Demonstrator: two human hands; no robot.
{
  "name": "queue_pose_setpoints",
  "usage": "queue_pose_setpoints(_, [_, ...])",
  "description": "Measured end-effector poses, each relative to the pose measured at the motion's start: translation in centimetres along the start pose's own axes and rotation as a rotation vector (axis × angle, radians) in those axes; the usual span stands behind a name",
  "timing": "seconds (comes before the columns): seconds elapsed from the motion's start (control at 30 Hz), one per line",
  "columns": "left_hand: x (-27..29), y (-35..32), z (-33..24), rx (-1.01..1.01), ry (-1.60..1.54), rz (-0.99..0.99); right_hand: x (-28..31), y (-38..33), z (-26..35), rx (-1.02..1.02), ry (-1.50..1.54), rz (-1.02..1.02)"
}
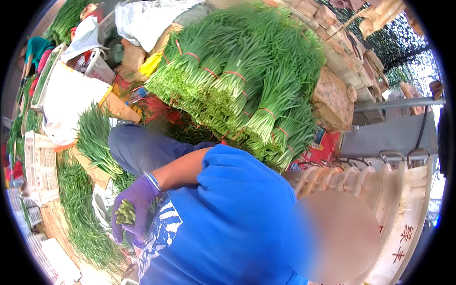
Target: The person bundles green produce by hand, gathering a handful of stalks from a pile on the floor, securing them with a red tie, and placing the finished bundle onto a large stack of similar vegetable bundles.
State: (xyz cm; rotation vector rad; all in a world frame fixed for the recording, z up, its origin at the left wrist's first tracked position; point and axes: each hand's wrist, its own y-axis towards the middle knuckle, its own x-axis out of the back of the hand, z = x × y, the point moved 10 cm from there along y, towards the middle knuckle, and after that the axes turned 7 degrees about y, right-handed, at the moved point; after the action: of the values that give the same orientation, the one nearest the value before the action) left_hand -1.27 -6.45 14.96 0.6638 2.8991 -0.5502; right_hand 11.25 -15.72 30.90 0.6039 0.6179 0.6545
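Eyes on the bunch [125,212], a small sheaf of green stalks low at the left, held above the loose greens [80,223] strewn on the floor. A co-worker in a blue shirt [223,223] has it in a purple-gloved hand [138,202], fingers curled round the stalks just under the cut ends. The wearer's own hands are both out of view, so there's no telling how they're set.

The cut ends face up toward the camera. The long axis runs down and away through the fist, and the leafy part is hidden below the glove.

My read on handling: it's light, soft and limp toward the leaves, firmer at the pale cut ends. It bruises easily, and loose stalks will slide out of a slack hold. The place to take it is right where the glove has it, near the stem ends and wrapped all round.

Further left lies another heap of greens [95,137], then a newspaper [40,166] and a white bag [71,102]. Up behind is a big pile [247,80] of tied bundles, red bands round each, cut ends fanned down and to the left.
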Motion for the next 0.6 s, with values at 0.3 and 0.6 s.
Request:
queue_pose_setpoints(0.3, [2.2, -2.7, 0.8, -0.021, -0.197, -0.097, 8.9, 1.4, 5.2, 0.176, 0.287, -0.603])
queue_pose_setpoints(0.6, [3.0, -5.1, 0.9, -0.065, -0.342, -0.167, 8.4, 6.1, 7.0, 0.212, -0.011, -0.405])
